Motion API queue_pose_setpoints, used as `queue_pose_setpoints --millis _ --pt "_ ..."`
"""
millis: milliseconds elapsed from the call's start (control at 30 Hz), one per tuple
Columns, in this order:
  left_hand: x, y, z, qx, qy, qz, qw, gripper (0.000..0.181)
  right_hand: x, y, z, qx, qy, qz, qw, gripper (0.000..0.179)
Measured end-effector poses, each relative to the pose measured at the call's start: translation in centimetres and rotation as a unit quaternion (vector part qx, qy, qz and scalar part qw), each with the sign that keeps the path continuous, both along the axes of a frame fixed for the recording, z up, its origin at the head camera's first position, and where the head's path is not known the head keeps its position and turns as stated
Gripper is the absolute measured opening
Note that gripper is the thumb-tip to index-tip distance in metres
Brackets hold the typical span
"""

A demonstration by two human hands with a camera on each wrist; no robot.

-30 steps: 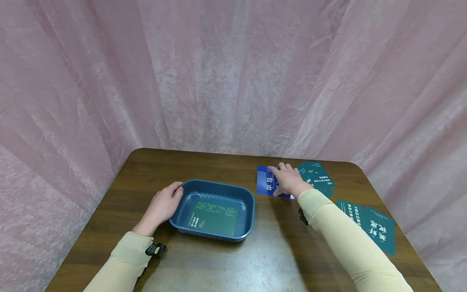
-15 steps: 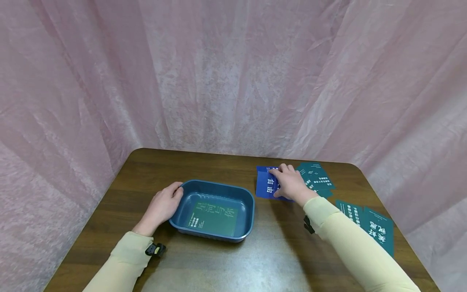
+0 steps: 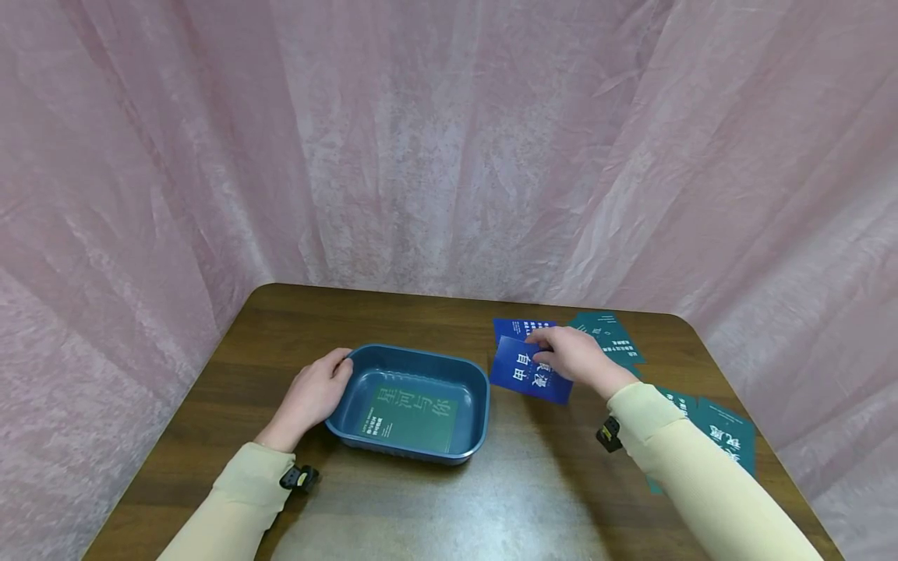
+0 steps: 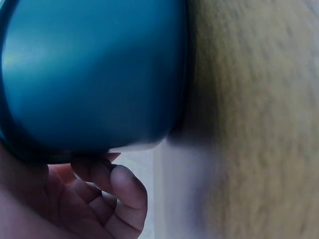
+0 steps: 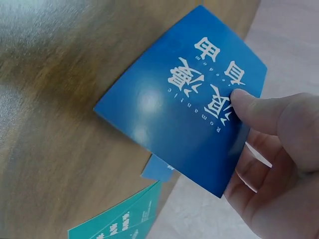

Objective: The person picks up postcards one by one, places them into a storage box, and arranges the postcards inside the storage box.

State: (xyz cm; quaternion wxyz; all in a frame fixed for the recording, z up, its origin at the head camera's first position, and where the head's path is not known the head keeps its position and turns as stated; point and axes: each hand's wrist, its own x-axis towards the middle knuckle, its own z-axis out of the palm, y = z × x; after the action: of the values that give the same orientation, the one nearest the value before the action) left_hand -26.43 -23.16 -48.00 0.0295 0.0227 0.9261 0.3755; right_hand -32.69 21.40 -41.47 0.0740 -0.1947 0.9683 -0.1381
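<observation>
My right hand (image 3: 577, 355) pinches a blue card (image 5: 184, 119) with white lettering, thumb on its printed face and fingers behind. The card is raised and tilted over the table. Another blue card (image 3: 515, 327) lies partly hidden behind it. At the left end of a blue plastic tray (image 3: 477, 421), my left hand (image 3: 313, 397) grips the rim. Its curled fingers (image 4: 128, 186) show against the outer wall in the left wrist view. Flat inside the tray lies a green card (image 3: 414, 421) with pale lettering.
Overlapping dark green cards (image 3: 609, 335) lie at the back right of the brown wooden table (image 3: 372, 306). More green cards (image 3: 726, 432) are nearer the right edge, partly covered by my right forearm. A pink curtain (image 3: 449, 156) hangs behind the table.
My right hand has taken hold of the top blue card, lifted it off the other and drawn it slightly toward me. The left hand and tray have stayed put.
</observation>
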Motion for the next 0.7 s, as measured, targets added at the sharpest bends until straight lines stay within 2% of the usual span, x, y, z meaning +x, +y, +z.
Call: queue_pose_setpoints --millis 133,333,700 --pt "0.0 0.0 0.0 -0.001 -0.001 0.001 1.0 0.048 0.5 0.0 1.0 -0.008 -0.003 0.003 1.0 0.033" --pt "0.0 0.0 0.0 -0.001 0.0 0.001 1.0 0.048 1.1 0.1 2.8 -0.029 0.006 -0.016 0.9994 0.034" --pt "0.1 0.1 -0.1 0.001 -0.01 0.006 0.9999 0.048 2.5 -0.7 5.9 -0.072 0.061 -0.016 0.9954 0.023"
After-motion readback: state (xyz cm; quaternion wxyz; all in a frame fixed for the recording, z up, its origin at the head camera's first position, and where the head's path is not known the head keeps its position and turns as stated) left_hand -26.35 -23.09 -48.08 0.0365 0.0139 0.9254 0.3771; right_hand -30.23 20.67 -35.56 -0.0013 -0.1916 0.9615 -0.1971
